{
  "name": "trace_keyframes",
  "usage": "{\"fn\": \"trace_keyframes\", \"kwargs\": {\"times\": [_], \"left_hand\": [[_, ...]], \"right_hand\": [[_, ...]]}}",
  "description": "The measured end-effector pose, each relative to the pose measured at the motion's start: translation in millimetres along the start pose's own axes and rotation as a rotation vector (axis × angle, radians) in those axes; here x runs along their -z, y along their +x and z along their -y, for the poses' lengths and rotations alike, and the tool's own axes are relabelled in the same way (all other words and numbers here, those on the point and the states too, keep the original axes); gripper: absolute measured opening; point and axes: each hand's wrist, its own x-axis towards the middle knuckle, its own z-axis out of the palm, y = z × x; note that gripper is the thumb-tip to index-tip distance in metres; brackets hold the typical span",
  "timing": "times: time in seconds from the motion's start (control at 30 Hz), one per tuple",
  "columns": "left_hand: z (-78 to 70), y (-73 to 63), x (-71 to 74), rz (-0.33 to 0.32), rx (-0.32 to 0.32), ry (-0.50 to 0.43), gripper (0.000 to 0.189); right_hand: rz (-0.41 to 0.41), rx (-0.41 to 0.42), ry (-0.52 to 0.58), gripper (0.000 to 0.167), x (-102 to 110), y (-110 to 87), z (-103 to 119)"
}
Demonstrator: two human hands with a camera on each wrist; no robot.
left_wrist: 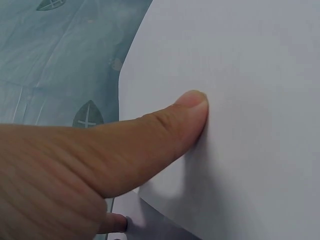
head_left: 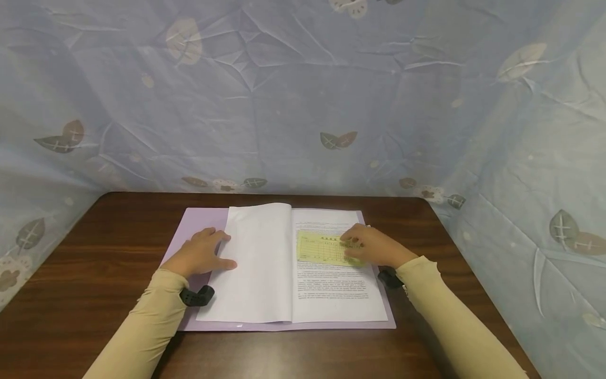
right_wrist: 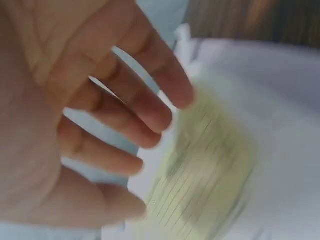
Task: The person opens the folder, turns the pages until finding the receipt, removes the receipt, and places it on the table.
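A lilac folder [head_left: 202, 218] lies spread out on the table with white sheets in it. The left sheet [head_left: 260, 268] is blank; its turned edge bulges a little at the middle fold. Printed lines cover the right page [head_left: 338, 292], and a yellow form slip [head_left: 319, 249] with a ruled grid lies across its upper part. My left hand [head_left: 196, 255] is at the blank sheet's left edge, its thumb [left_wrist: 167, 127] extended over the paper. Over the slip's right end is my right hand [head_left: 374, 246], its fingers [right_wrist: 145, 107] spread and slightly bent, holding nothing; the slip is blurred in the right wrist view.
The dark wooden table [head_left: 71, 263] extends around the folder on all sides. A pale blue leaf-patterned cloth [head_left: 284, 105] hangs behind and at both sides. Black wrist devices sit on the left wrist [head_left: 199, 296] and the right wrist [head_left: 390, 279].
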Motion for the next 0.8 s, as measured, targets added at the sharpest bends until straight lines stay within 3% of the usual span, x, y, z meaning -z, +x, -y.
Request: {"fn": "trace_keyframes", "kwargs": {"times": [0.23, 0.33, 0.53, 0.8], "left_hand": [[2.0, 2.5, -3.1, -0.002, 0.001, -0.001, 0.084], [0.8, 2.3, -3.0, -0.003, -0.003, -0.001, 0.084], [1.0, 3.5, -2.7, 0.003, 0.004, 0.001, 0.085], [2.8, 3.1, -3.2, -0.001, 0.006, 0.008, 0.086]], "right_hand": [[-0.055, -0.172, 0.01, 0.044, 5.1, -0.8, -26.5], [-0.061, -0.213, 0.02, 0.038, 3.9, -0.1, -32.7], [-0.072, -0.23, 0.062, 0.014, 3.0, 0.7, -36.2], [-0.111, -0.209, 0.042, 0.005, 2.4, 3.2, -38.6]]}}
